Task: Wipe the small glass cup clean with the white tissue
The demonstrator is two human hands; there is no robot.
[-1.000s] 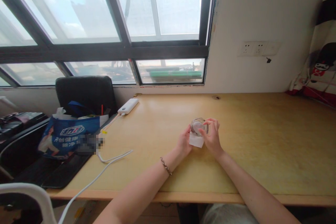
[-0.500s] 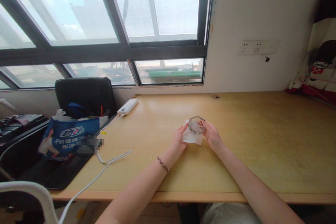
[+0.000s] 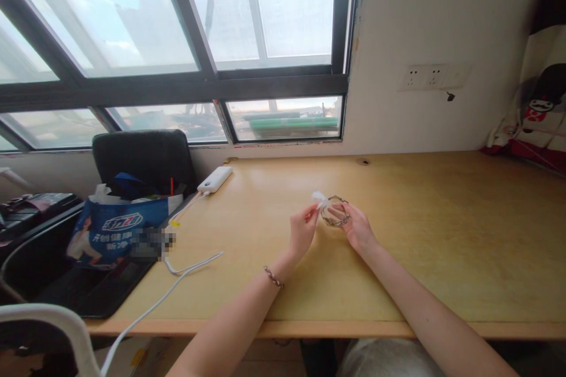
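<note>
Above the wooden table, my left hand (image 3: 304, 228) pinches a crumpled white tissue (image 3: 319, 199), which touches the left side of a thin metallic ring-shaped object (image 3: 335, 225). The ring is round and open in the middle. My right hand (image 3: 357, 228) grips the ring by its right side, with some fingers showing behind it. A braided bracelet (image 3: 273, 277) is around my left wrist.
The wooden table (image 3: 442, 235) stands against the wall. A white power bank (image 3: 216, 179) lies at its back left, with white cables (image 3: 177, 271) running along the left side. A black chair (image 3: 144, 153) holds a blue bag (image 3: 117, 230).
The tissue, earlier spread flat behind and below the ring, is now bunched up at its upper left. My left hand has closed into a pinch around it.
</note>
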